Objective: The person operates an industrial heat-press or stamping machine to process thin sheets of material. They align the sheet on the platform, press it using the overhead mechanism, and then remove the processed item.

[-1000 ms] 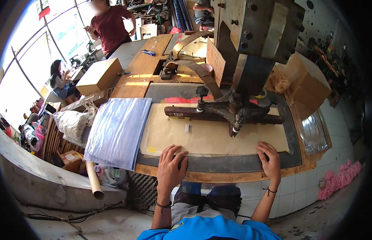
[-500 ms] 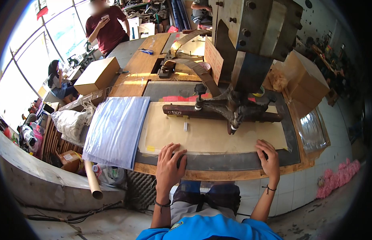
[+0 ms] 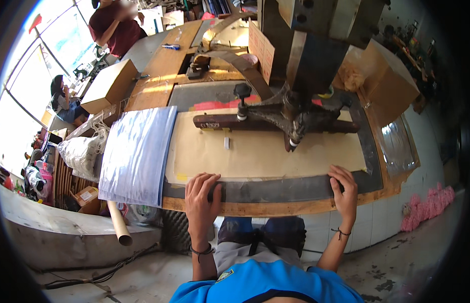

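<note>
1. You stand at a wooden-edged press table in a cluttered workshop, with other people off at the far left.
2. Your left hand lies flat, fingers spread, and your right hand curls over the dark mat at the near edge; neither pinches anything.
3. Just beyond your fingertips lies the tan sheet. It looks thin, light and floppy, so take it by the near corners.
4. A stack of blue sheets sits to its left.
5. Farthest, the heavy press head hangs over a dark metal bar resting on the sheet's far edge.
</note>
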The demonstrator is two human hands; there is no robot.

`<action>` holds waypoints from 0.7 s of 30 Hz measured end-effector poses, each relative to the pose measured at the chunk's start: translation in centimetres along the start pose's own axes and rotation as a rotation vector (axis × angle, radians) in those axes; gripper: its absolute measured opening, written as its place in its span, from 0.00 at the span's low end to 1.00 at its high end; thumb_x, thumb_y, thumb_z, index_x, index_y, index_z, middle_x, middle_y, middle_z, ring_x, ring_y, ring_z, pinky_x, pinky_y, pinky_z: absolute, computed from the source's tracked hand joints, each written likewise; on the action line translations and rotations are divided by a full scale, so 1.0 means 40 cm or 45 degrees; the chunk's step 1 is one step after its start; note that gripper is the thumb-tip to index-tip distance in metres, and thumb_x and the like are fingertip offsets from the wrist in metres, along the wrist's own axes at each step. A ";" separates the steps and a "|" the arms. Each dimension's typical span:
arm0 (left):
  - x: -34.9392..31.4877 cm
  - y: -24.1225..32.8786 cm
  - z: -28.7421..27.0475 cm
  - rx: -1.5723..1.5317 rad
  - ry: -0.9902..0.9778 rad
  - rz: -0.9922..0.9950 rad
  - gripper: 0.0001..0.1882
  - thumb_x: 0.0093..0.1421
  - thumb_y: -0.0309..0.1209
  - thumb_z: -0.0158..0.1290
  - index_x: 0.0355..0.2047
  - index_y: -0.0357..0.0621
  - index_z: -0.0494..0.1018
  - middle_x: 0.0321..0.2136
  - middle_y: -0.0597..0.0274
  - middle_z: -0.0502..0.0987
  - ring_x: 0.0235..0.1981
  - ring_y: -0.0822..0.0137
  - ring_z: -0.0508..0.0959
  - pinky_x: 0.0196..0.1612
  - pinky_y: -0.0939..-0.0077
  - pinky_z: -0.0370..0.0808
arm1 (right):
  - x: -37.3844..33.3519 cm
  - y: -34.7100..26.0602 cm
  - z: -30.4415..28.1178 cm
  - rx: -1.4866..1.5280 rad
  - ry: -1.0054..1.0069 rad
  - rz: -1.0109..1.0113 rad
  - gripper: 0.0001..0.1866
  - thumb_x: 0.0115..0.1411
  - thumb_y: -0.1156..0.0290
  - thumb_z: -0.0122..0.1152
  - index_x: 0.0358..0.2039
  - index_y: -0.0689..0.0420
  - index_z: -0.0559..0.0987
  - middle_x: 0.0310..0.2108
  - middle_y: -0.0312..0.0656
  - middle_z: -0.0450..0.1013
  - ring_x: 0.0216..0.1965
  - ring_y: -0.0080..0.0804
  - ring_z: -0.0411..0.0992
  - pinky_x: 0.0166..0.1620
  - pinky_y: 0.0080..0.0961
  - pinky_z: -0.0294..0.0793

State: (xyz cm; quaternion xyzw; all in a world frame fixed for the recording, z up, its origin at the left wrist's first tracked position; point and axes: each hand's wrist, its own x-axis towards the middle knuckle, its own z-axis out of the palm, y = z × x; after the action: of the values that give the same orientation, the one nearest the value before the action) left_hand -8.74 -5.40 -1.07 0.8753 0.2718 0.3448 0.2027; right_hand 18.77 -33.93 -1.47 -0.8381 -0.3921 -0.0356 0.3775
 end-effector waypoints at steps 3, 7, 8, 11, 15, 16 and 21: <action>0.001 -0.001 0.001 -0.010 0.024 0.020 0.11 0.62 0.24 0.59 0.45 0.39 0.81 0.44 0.52 0.82 0.53 0.50 0.79 0.57 0.56 0.74 | 0.000 -0.004 -0.003 -0.016 0.006 0.003 0.14 0.72 0.63 0.60 0.44 0.61 0.85 0.54 0.45 0.81 0.61 0.46 0.74 0.64 0.41 0.71; 0.000 0.004 0.004 -0.007 0.023 0.041 0.10 0.63 0.24 0.58 0.44 0.38 0.81 0.44 0.53 0.82 0.52 0.49 0.79 0.58 0.56 0.74 | -0.001 -0.002 -0.002 0.004 0.018 0.001 0.14 0.71 0.64 0.61 0.45 0.61 0.86 0.54 0.44 0.81 0.61 0.44 0.74 0.64 0.41 0.72; 0.001 0.006 0.004 0.002 0.022 0.039 0.10 0.63 0.23 0.58 0.44 0.38 0.81 0.44 0.53 0.82 0.52 0.49 0.79 0.58 0.56 0.74 | 0.000 -0.001 -0.003 0.005 0.019 0.002 0.14 0.71 0.64 0.61 0.45 0.61 0.86 0.54 0.44 0.81 0.61 0.44 0.74 0.64 0.41 0.72; 0.001 0.007 0.006 0.019 0.024 0.040 0.09 0.63 0.23 0.58 0.44 0.38 0.81 0.44 0.53 0.82 0.52 0.49 0.80 0.58 0.56 0.74 | 0.003 -0.003 -0.003 -0.001 0.020 0.000 0.14 0.71 0.64 0.61 0.45 0.60 0.86 0.54 0.44 0.81 0.61 0.44 0.74 0.64 0.40 0.72; -0.006 0.000 0.011 0.030 0.044 0.045 0.09 0.63 0.22 0.58 0.43 0.39 0.81 0.44 0.54 0.82 0.52 0.49 0.80 0.58 0.56 0.75 | 0.005 -0.002 -0.001 0.005 0.014 -0.001 0.13 0.71 0.64 0.61 0.45 0.60 0.86 0.54 0.43 0.81 0.61 0.44 0.74 0.64 0.40 0.71; -0.006 0.000 0.012 0.033 0.050 0.045 0.09 0.62 0.22 0.58 0.43 0.39 0.81 0.44 0.54 0.82 0.52 0.49 0.80 0.58 0.56 0.75 | 0.004 -0.002 -0.001 0.004 0.012 -0.001 0.13 0.71 0.64 0.61 0.45 0.60 0.86 0.54 0.43 0.82 0.61 0.44 0.74 0.64 0.40 0.71; -0.007 -0.001 0.014 0.045 0.039 0.036 0.09 0.62 0.22 0.58 0.42 0.40 0.81 0.44 0.54 0.83 0.53 0.50 0.80 0.58 0.56 0.75 | 0.004 0.006 -0.002 -0.006 0.010 -0.016 0.13 0.71 0.65 0.61 0.45 0.59 0.86 0.54 0.43 0.81 0.61 0.44 0.74 0.64 0.40 0.71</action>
State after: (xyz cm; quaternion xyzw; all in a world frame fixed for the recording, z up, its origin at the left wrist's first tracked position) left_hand -8.51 -5.62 -1.62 0.8772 0.2685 0.3560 0.1780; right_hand 19.08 -33.98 -1.49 -0.8364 -0.3958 -0.0422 0.3769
